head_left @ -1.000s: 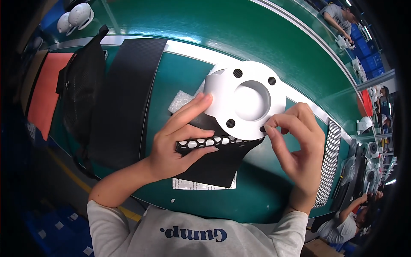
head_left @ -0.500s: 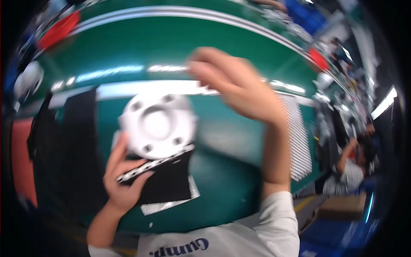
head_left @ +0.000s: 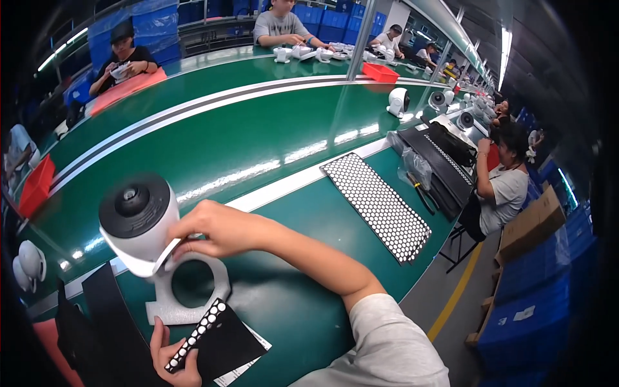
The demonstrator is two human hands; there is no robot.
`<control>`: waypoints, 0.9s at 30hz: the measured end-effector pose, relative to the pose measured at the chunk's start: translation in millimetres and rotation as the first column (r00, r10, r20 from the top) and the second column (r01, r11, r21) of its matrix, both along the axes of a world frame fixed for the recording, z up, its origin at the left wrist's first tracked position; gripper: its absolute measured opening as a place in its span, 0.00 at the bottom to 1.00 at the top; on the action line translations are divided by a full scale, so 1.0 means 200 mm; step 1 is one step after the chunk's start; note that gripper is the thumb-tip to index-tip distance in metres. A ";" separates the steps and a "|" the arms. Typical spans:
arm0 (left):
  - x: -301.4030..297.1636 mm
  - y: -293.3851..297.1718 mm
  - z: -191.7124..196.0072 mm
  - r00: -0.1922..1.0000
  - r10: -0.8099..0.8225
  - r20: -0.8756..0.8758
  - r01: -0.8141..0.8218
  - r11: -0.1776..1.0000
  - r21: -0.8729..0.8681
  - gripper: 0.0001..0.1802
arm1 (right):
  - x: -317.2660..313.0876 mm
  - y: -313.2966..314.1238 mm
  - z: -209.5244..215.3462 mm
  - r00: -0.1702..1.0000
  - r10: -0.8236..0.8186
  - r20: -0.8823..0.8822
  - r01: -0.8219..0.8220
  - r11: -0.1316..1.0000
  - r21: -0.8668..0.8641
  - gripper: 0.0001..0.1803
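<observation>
- At the left of the surface (head_left: 303, 303), your right grip (head_left: 209, 229) is grasping the white unit (head_left: 138, 224) by the thin edge of its base, and the unit tilts with its dark face upward.
- Lower down and nearer to you, your left grip (head_left: 180, 377) pinches the dotted strip (head_left: 198, 332) between thumb and fingers.
- The step in hand looks like handling the unit with one hand while you hold the strip ready in the other.
- Your next move seems to call for a steady right wrist, care around the foam piece (head_left: 180, 315), and a pinch light enough not to crease the strip.
- The unit is rounded and smooth like moulded plastic, with a black ring around a dark lens-like centre.
- The foam looks soft and grainy, a thick white block with a round opening and a straight foot; you cannot tell whether the unit touches it.
- The strip is narrow, black, with round white dots, and lies over a matte black sheet (head_left: 225, 348); pale paper (head_left: 240, 370) shows beneath.
- Farther right lies a dotted sheet (head_left: 380, 209), flat, patterned like the strip.
</observation>
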State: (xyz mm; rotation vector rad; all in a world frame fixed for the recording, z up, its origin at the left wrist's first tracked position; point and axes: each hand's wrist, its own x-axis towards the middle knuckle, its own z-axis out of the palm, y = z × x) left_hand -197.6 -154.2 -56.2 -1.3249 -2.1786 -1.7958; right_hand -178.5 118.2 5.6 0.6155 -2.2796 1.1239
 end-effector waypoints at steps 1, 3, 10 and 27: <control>0.01 0.00 0.00 0.997 0.009 0.077 -0.010 1.000 0.010 0.07 | -0.07 0.04 -0.07 0.992 -0.037 -0.118 0.044 0.997 0.060 0.05; -0.01 0.01 -0.03 0.998 -0.002 0.064 0.001 1.000 0.014 0.07 | -0.16 0.12 -0.18 0.929 -0.224 -0.294 0.318 0.890 0.326 0.06; 0.01 0.03 -0.04 0.985 0.038 0.170 -0.036 0.999 -0.010 0.08 | -0.37 0.45 -0.59 0.866 -0.352 -0.354 0.484 0.768 0.419 0.11; 0.01 0.04 0.01 0.985 0.078 0.152 -0.064 0.993 -0.096 0.08 | -0.34 0.53 -0.73 0.691 -0.716 -0.100 0.701 0.630 0.335 0.16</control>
